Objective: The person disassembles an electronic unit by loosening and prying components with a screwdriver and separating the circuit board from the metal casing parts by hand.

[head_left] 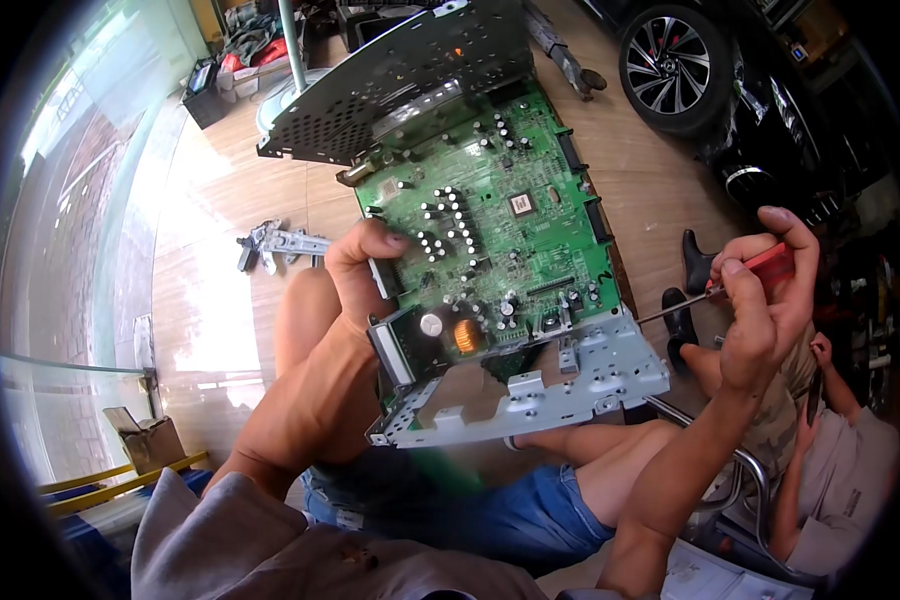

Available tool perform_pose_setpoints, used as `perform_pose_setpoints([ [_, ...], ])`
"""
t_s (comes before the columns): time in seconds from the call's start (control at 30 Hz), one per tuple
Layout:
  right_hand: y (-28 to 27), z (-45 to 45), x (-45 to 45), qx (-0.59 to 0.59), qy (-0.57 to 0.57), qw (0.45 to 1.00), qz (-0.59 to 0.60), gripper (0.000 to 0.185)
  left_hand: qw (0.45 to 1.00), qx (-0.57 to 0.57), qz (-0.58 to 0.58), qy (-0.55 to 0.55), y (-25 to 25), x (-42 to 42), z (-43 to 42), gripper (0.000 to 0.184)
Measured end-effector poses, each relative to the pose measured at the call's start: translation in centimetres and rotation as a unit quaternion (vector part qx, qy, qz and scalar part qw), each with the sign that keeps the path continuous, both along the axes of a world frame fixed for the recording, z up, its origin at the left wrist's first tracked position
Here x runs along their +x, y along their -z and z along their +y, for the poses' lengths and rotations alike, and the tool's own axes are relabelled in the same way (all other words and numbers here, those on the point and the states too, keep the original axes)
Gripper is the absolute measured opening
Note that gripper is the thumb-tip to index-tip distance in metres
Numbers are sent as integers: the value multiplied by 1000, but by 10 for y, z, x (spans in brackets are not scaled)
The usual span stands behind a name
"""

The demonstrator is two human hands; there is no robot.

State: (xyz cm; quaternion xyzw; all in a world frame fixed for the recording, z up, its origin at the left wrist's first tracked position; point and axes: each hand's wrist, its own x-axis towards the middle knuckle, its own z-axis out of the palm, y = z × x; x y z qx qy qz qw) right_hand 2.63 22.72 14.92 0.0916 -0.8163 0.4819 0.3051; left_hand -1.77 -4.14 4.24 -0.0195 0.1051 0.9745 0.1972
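A green circuit board (500, 225), mounted in a metal chassis, is held up over my lap. My left hand (362, 262) grips its left edge, with the thumb on top of the board and the fingers hidden underneath. A perforated metal panel (400, 85) stands up along the far side, and a silver bracket (570, 375) runs along the near side. In my right hand (765, 300) is a screwdriver (765, 268) with a red handle. Its thin shaft points left, and the tip reaches the chassis's right edge near the silver bracket; whether it touches a screw I cannot make out.
A black car with a multi-spoke wheel (668, 70) stands at the upper right. Another person (840, 470) sits at the lower right. On the tiled floor lie a metal mechanism (280, 245) and a grey rod-like part (565, 55). A glass wall (80, 200) runs along the left.
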Motion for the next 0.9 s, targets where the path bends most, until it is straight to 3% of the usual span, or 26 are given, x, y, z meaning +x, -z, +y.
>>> perform_pose_setpoints([
  [0.23, 4, -2, 3, 5, -37, 997, -62, 41, 1000, -1, -1, -5, 0, 0, 2, 57],
  [0.47, 18, -12, -6, -91, -143, 953, -252, 33, 999, 15, 31, 19, 3, -1, -3, 56],
  [0.5, 25, -12, -9, -52, -158, 953, -254, 36, 1000, 3, 25, 16, 0, -1, -2, 55],
  [0.6, 31, -16, -11, -86, -216, 912, -338, 53, 998, -54, -14, -6, 9, -5, -3, 42],
  [0.63, 36, -22, -9, -97, -189, 920, -330, 66, 999, -43, -13, 9, 8, -6, -3, 40],
  [0.73, 56, -18, -19, -131, -234, 899, -346, 62, 997, -47, 14, 56, 10, -8, -2, 36],
  [0.9, 44, -28, -17, -109, -200, 899, -375, 50, 992, -120, -38, 19, 7, -5, 7, 32],
])
